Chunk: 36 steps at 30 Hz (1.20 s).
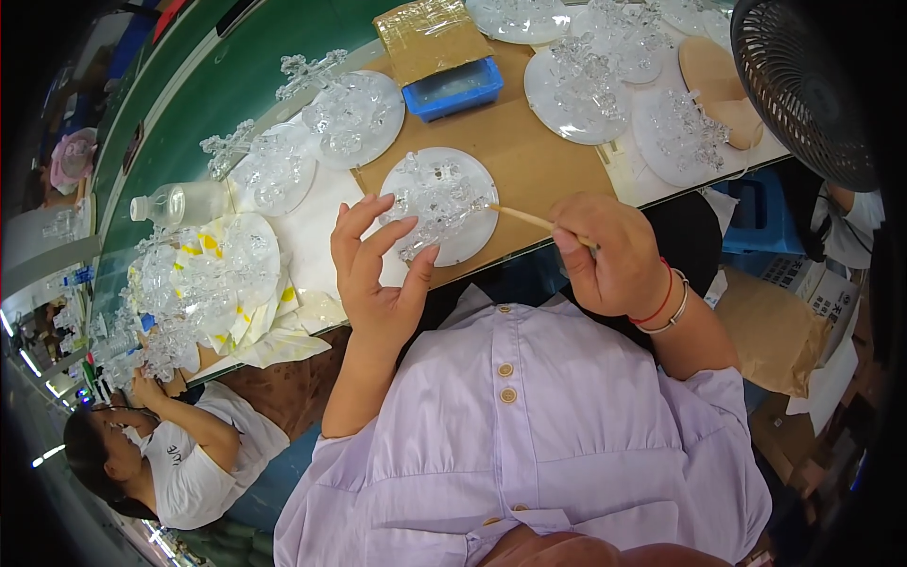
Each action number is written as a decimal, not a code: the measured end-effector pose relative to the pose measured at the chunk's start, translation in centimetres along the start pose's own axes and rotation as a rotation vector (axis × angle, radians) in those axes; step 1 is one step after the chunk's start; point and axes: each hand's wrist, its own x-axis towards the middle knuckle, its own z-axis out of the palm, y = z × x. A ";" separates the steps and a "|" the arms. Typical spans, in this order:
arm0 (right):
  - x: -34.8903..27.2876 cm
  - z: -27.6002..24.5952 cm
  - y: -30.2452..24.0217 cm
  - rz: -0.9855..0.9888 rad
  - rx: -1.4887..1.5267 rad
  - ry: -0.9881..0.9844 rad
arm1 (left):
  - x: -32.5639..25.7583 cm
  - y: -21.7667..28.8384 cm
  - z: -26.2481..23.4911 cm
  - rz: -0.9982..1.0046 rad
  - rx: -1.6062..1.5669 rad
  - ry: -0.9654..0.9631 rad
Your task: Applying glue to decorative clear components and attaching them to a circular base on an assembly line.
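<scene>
by the spread left hand, the edge of a white disc bearing clear pieces is seemingly steadied; in the right hand, a slim wooden stick is pinched, its tip angled to the disc between both hands, apparently for fine control.

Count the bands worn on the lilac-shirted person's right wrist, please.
2. Both sit just behind the right hand, which holds a thin stick: a red band, then a pale band on its elbow side. Any others could be hidden underneath.
</scene>
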 end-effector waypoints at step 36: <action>-0.1 -0.4 -0.2 -0.055 0.001 -0.035 | 1.4 -0.2 -2.4 -0.004 -0.103 -0.319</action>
